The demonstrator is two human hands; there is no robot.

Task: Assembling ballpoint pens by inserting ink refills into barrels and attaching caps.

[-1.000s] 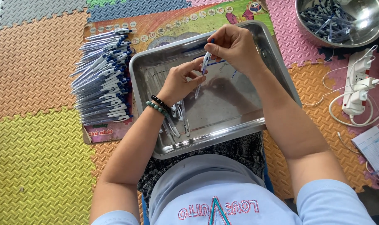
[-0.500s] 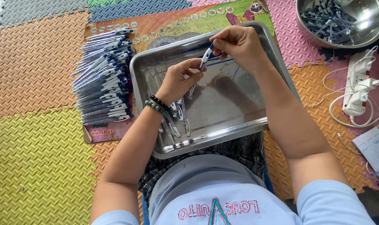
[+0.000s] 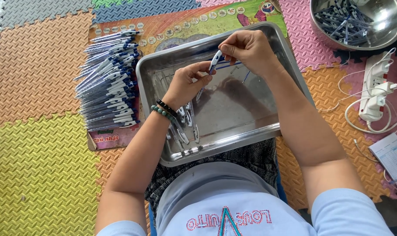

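two hands meet over the steel tray [image 3: 290, 83], near its 12 o'clock rim. the left hand [image 3: 187, 85] pinches the lower end of a white and blue pen [image 3: 215, 61] between thumb and fingers, and the right hand [image 3: 248, 50] closes its fingertips on the upper end, so the pen stays steady above the tray, where a dropped part would likely land. loose pen parts [image 3: 185, 126] lie at the tray's 7 o'clock. a stack of finished pens [image 3: 109, 83] sits on the mat at 9 o'clock, within the left arm's reach. a steel bowl [image 3: 381, 37] with blue parts stands at 2 o'clock.
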